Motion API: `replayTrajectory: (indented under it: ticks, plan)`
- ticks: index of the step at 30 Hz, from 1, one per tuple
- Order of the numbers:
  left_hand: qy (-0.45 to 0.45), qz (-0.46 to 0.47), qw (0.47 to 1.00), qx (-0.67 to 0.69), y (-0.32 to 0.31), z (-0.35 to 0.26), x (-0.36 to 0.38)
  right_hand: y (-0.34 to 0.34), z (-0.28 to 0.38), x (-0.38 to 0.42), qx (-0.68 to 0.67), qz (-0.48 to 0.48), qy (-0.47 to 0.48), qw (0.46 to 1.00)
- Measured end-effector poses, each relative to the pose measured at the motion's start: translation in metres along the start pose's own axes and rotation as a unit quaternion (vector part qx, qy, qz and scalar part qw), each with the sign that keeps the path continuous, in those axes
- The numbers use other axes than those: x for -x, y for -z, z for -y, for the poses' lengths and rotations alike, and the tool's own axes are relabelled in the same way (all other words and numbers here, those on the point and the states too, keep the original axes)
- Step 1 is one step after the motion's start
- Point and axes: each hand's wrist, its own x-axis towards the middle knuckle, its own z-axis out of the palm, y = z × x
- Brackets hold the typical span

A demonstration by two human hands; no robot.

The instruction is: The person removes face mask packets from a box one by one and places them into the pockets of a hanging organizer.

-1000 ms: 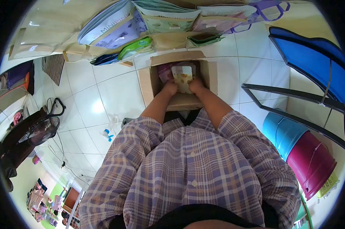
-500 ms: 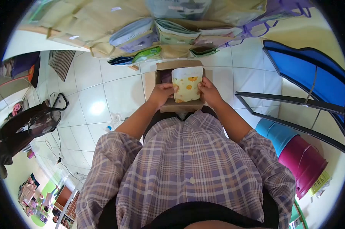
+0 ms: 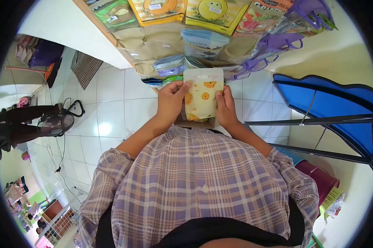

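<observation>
A pale yellow pouch (image 3: 201, 99) with orange flowers and the letters "MINI PINK" is held upright between both hands. My left hand (image 3: 171, 100) grips its left edge, the thumb lying on the front. At the right edge, my right hand (image 3: 226, 106) pinches it, with the thumb on the front face. Below and behind the pouch shows the rim of a cardboard box (image 3: 197, 123), mostly hidden. Just beyond hangs a beige pocket organizer (image 3: 161, 43), its pockets holding several packets, among them a grey-blue pouch (image 3: 204, 43).
Colourful packets (image 3: 215, 12) fill the organizer's upper row. To the right stand a blue panel on a black frame (image 3: 331, 99) and a maroon bucket (image 3: 318, 177). On the left are a fan (image 3: 56, 122) and cables (image 3: 58, 169) on the white tiled floor (image 3: 110, 105).
Both hands have raised the pouch up from over the box, nearer to me. The view has tilted up, showing more of the organizer's upper pockets.
</observation>
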Motion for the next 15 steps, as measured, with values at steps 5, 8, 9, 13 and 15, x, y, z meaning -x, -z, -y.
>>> replayTrajectory:
  ticks: [5, 8, 9, 13, 15]
  plan:
    - [0.044, 0.132, 0.982, 0.128, 0.003, -0.009, 0.003, -0.009, 0.038, -0.002, -0.11, -0.033, -0.073, 0.991]
    - [0.072, 0.148, 0.963, 0.214, -0.007, -0.006, 0.007, -0.021, 0.036, -0.003, -0.185, -0.041, -0.078, 0.979]
    - [0.089, 0.114, 0.954, 0.261, -0.014, -0.006, 0.014, -0.022, 0.036, 0.002, -0.242, -0.041, -0.086, 0.966]
    - [-0.076, 0.023, 0.992, 0.102, -0.014, 0.014, 0.008, -0.02, 0.004, -0.001, -0.152, -0.076, -0.013, 0.985]
    - [-0.211, -0.012, 0.966, -0.146, -0.012, 0.01, 0.012, -0.023, 0.004, -0.004, -0.146, -0.118, 0.006, 0.982]
